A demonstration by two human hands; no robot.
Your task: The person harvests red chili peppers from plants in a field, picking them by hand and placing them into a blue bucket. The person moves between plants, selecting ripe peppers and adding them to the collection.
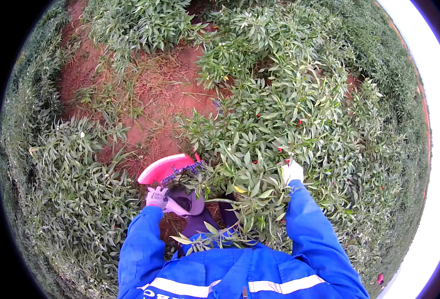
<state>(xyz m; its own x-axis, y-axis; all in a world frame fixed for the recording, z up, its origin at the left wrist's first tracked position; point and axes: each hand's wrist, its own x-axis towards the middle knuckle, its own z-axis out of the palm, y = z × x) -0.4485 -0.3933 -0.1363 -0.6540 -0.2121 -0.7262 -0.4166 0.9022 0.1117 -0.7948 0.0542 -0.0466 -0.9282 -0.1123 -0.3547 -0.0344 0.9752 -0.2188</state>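
My left hand (156, 197), in a pale glove, is closed at the left edge of a pink and lilac plastic container (164, 169). The container leans in front of my legs, with a dark hollow showing in its lilac near part. A purple checkered strip (182, 172) crosses it, partly covered by leaves. Off to the right, my right hand (292, 172), in a white glove, reaches into a leafy pepper plant (249, 145). A small red pepper (288, 161) shows at its fingertips; leaves and the hand's angle hide whether it is gripped.
Red soil (163, 93) with dry grass runs ahead between the rows. Dense plants (74, 172) stand to the left, and more spread to the right. Leafy branches (220, 235) hang across my waist. Several red peppers (299, 122) dot the foliage. A yellow leaf (240, 189) lies near my legs.
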